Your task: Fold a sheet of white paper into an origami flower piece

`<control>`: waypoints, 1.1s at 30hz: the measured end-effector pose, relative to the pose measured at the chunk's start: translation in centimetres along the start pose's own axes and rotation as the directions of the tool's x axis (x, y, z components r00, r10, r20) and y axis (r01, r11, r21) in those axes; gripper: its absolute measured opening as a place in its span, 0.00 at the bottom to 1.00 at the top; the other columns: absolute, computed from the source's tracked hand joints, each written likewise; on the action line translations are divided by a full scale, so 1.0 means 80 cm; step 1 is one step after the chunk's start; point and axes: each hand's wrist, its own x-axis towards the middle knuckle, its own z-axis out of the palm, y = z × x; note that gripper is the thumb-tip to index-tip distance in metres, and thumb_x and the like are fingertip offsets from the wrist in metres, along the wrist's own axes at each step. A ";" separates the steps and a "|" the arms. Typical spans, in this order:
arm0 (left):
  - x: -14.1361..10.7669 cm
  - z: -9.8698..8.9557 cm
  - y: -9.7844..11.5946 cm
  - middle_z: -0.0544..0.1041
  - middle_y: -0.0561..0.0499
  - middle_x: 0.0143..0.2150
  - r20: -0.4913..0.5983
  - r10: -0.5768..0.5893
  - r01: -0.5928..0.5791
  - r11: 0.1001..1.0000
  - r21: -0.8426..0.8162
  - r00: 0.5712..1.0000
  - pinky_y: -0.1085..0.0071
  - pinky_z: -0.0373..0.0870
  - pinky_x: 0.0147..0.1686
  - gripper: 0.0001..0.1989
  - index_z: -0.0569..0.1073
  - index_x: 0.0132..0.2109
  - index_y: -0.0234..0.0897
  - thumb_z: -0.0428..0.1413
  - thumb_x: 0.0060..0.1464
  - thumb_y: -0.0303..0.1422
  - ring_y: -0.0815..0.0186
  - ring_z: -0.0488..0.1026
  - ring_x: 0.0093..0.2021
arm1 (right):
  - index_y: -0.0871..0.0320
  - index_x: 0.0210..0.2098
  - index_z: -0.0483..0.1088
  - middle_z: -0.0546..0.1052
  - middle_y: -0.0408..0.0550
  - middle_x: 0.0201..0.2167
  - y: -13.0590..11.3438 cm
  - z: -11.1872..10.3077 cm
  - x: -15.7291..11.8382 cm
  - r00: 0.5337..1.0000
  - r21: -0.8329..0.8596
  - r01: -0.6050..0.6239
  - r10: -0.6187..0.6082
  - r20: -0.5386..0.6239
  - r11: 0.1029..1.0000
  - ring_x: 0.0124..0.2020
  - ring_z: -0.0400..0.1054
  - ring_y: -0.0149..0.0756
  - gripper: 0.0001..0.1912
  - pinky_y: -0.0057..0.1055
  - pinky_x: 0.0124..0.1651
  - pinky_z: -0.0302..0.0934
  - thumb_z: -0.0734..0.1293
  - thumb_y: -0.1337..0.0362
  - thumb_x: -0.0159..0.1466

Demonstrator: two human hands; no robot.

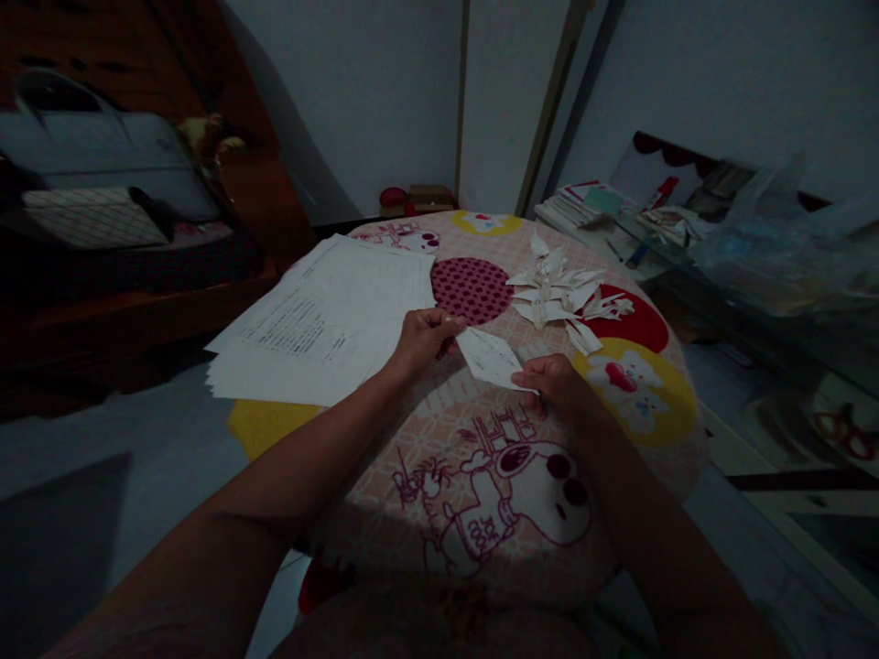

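A small folded piece of white paper (490, 358) is stretched between my two hands, just above the patterned tablecloth (439, 403). My left hand (427, 340) pinches its upper left corner. The lower right end is gripped by my right hand (550, 383), thumb on top. Faint print marks show on the folded sheet. Beyond my right hand lies a cluster of folded paper pieces (549, 291) with pointed, petal-like tips. To the left of my left hand, a stack of printed paper sheets (330, 316) spreads over the table.
At the left, a wooden bench (257, 197) holds a light handbag (103, 151). On the right, a glass-topped cabinet (714, 302) carries a stack of papers (577, 203) and a clear plastic bag (769, 243). Small boxes (431, 195) sit behind the table by the wall.
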 end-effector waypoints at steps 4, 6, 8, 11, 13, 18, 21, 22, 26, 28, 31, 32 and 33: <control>0.004 0.000 -0.004 0.66 0.55 0.15 0.003 -0.004 0.004 0.999 -0.046 1.000 0.75 0.52 0.17 0.16 0.68 0.21 0.35 0.63 0.51 0.33 0.76 0.57 0.16 | 0.58 0.18 0.67 0.72 0.43 0.12 -0.001 0.004 -0.001 0.999 -0.002 0.032 -0.032 0.024 0.999 0.09 0.59 0.25 0.16 0.22 0.10 0.51 0.72 0.55 0.54; 0.006 0.001 -0.008 0.68 0.54 0.17 0.040 -0.020 0.022 0.997 -0.071 0.999 0.75 0.53 0.19 0.14 0.70 0.22 0.34 0.63 0.50 0.32 0.75 0.59 0.18 | 0.58 0.18 0.67 0.72 0.42 0.12 -0.001 0.006 -0.002 0.999 -0.003 0.030 -0.030 0.042 1.000 0.09 0.59 0.26 0.17 0.22 0.10 0.51 0.72 0.55 0.55; 0.006 0.002 -0.013 0.71 0.51 0.20 0.098 -0.061 0.069 0.994 -0.083 0.993 0.74 0.56 0.20 0.11 0.73 0.24 0.32 0.65 0.48 0.32 0.74 0.62 0.19 | 0.58 0.18 0.67 0.72 0.42 0.12 -0.002 0.007 -0.003 0.998 0.000 0.033 -0.033 0.050 0.999 0.09 0.59 0.26 0.17 0.22 0.11 0.51 0.72 0.55 0.55; 0.003 0.005 -0.018 0.73 0.47 0.22 0.146 -0.112 0.121 0.991 -0.053 0.983 0.73 0.59 0.21 0.12 0.73 0.24 0.31 0.67 0.47 0.32 0.71 0.65 0.21 | 0.58 0.17 0.67 0.71 0.42 0.11 -0.003 0.010 -0.004 0.998 -0.005 0.041 -0.040 0.047 0.999 0.08 0.60 0.26 0.17 0.22 0.11 0.51 0.72 0.56 0.55; 0.000 0.009 -0.019 0.73 0.48 0.22 0.153 -0.127 0.135 0.990 -0.042 0.980 0.73 0.59 0.20 0.13 0.72 0.23 0.31 0.67 0.46 0.32 0.72 0.66 0.20 | 0.58 0.17 0.67 0.71 0.42 0.11 -0.003 0.013 -0.004 0.998 -0.002 0.044 -0.043 0.035 0.999 0.08 0.60 0.26 0.17 0.23 0.10 0.52 0.71 0.56 0.55; -0.007 0.017 -0.017 0.77 0.48 0.26 0.150 -0.142 0.161 0.979 -0.123 0.978 0.72 0.65 0.23 0.10 0.74 0.28 0.31 0.67 0.42 0.28 0.69 0.71 0.24 | 0.57 0.18 0.66 0.72 0.42 0.12 -0.003 0.019 -0.004 0.998 0.022 0.055 -0.055 0.024 0.998 0.09 0.60 0.26 0.17 0.23 0.10 0.52 0.72 0.54 0.54; -0.007 0.017 -0.016 0.77 0.47 0.26 0.107 -0.144 0.158 0.979 -0.127 0.984 0.71 0.67 0.24 0.10 0.74 0.28 0.30 0.68 0.42 0.28 0.68 0.72 0.24 | 0.58 0.19 0.68 0.73 0.43 0.13 -0.002 0.019 -0.004 0.996 0.028 0.045 -0.047 0.082 0.999 0.10 0.62 0.28 0.18 0.23 0.11 0.55 0.73 0.52 0.53; -0.006 0.017 -0.016 0.77 0.46 0.26 0.093 -0.149 0.160 0.979 -0.130 0.984 0.71 0.67 0.24 0.10 0.73 0.27 0.30 0.68 0.42 0.29 0.68 0.72 0.23 | 0.58 0.20 0.68 0.74 0.44 0.13 -0.002 0.019 -0.003 0.994 0.030 0.033 -0.036 0.106 0.999 0.10 0.64 0.29 0.18 0.24 0.11 0.56 0.73 0.52 0.53; -0.003 0.014 -0.016 0.77 0.45 0.27 0.069 -0.183 0.192 0.967 -0.170 0.981 0.71 0.69 0.25 0.10 0.74 0.27 0.29 0.67 0.44 0.30 0.67 0.73 0.24 | 0.59 0.20 0.69 0.75 0.45 0.14 -0.001 0.019 -0.001 0.991 0.038 0.016 -0.020 0.133 0.999 0.11 0.66 0.30 0.18 0.23 0.12 0.58 0.73 0.51 0.52; -0.002 0.013 -0.017 0.78 0.45 0.28 0.120 -0.194 0.213 0.963 -0.166 0.974 0.72 0.69 0.25 0.09 0.75 0.29 0.29 0.67 0.44 0.30 0.68 0.73 0.25 | 0.58 0.19 0.69 0.74 0.45 0.13 0.000 0.019 -0.001 0.994 0.050 0.029 -0.034 0.100 0.998 0.10 0.65 0.29 0.18 0.22 0.11 0.57 0.73 0.51 0.52; -0.002 0.013 -0.020 0.78 0.45 0.28 0.231 -0.167 0.201 0.971 -0.129 0.958 0.75 0.64 0.20 0.09 0.76 0.30 0.29 0.67 0.44 0.29 0.69 0.71 0.23 | 0.58 0.18 0.68 0.73 0.43 0.11 0.001 0.019 -0.001 0.998 0.075 0.034 -0.038 0.055 0.997 0.09 0.63 0.28 0.19 0.22 0.10 0.56 0.73 0.50 0.51; -0.001 0.013 -0.021 0.78 0.45 0.27 0.256 -0.145 0.180 0.976 -0.120 0.956 0.75 0.62 0.19 0.08 0.76 0.30 0.29 0.67 0.43 0.29 0.70 0.69 0.21 | 0.58 0.19 0.68 0.73 0.43 0.12 0.001 0.019 -0.001 0.997 0.076 0.027 -0.032 0.064 0.997 0.09 0.63 0.28 0.19 0.22 0.11 0.56 0.73 0.50 0.51; -0.001 0.012 -0.022 0.77 0.46 0.26 0.274 -0.122 0.157 0.981 -0.109 0.954 0.76 0.61 0.18 0.08 0.76 0.29 0.29 0.67 0.43 0.29 0.71 0.68 0.21 | 0.58 0.19 0.69 0.74 0.44 0.13 0.002 0.019 -0.002 0.995 0.069 0.017 -0.023 0.092 0.997 0.10 0.64 0.29 0.19 0.22 0.11 0.57 0.74 0.50 0.51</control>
